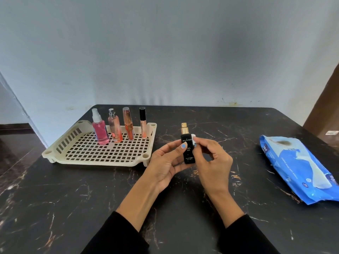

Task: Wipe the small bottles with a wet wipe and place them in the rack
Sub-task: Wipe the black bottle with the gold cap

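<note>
Four bottles (pixel 117 125) already stand in the rack (pixel 102 158); right of it, my left hand (pixel 166 162) grips the black bottle (pixel 187 149), right fingers (pixel 199 153) pinching the wipe (pixel 193 139) against it. Probably glass, slippery: hold its flat sides.

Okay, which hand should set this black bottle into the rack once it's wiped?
Probably the left hand. It already grips the black bottle, and the rack lies on its side. The right hand pinches the wet wipe and would have to cross over.

Small black bottle (pixel 187 151) with gold sprayer, upright, white wipe (pixel 193 138) against it, four bottles in cream rack (pixel 102 160)
</note>
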